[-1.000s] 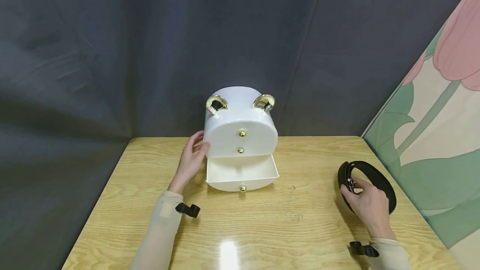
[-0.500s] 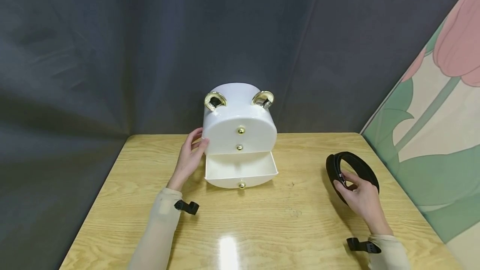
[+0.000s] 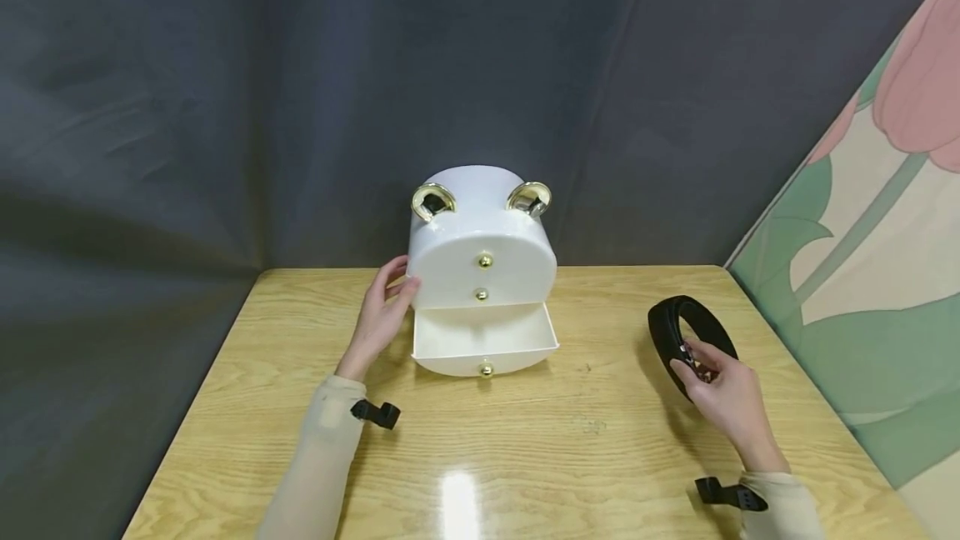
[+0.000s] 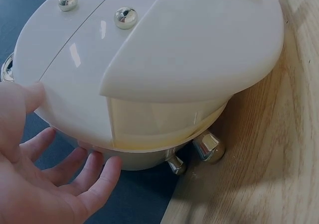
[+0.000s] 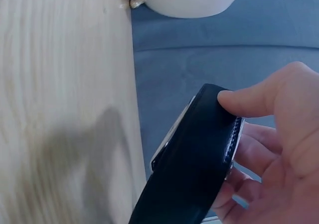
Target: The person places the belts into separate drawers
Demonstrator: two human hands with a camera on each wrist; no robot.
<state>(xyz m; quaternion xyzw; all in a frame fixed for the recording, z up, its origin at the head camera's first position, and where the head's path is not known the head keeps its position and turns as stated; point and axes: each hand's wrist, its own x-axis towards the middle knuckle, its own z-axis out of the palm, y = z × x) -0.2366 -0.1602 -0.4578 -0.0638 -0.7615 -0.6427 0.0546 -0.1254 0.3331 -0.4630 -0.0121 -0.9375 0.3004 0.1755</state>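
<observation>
A white rounded box (image 3: 448,277) stands at the back middle of the table, with gold ear-like rings on top and gold knobs in front. Its bottom drawer (image 3: 450,366) is pulled out, and nothing shows inside. My left hand (image 3: 375,323) rests against the box's left side. In the left wrist view, that thumb lies at the front edge and the loosely bent fingers (image 4: 97,184) touch the side. At the right, my right hand (image 3: 731,407) pinches a coiled black belt (image 3: 663,336) near its metal buckle. The belt (image 5: 197,154) appears raised above the tabletop in the right wrist view.
The wooden table (image 3: 525,457) ends at a dark grey curtain (image 3: 187,107) behind and on the left. A flower-patterned cloth (image 3: 885,340) hangs along the right edge. Black straps (image 3: 375,413) sit on both wrists.
My right hand has brought the coiled belt leftward and slightly toward the back, and the coil has turned more edge-on. The left hand, box and drawer stay as they were.
</observation>
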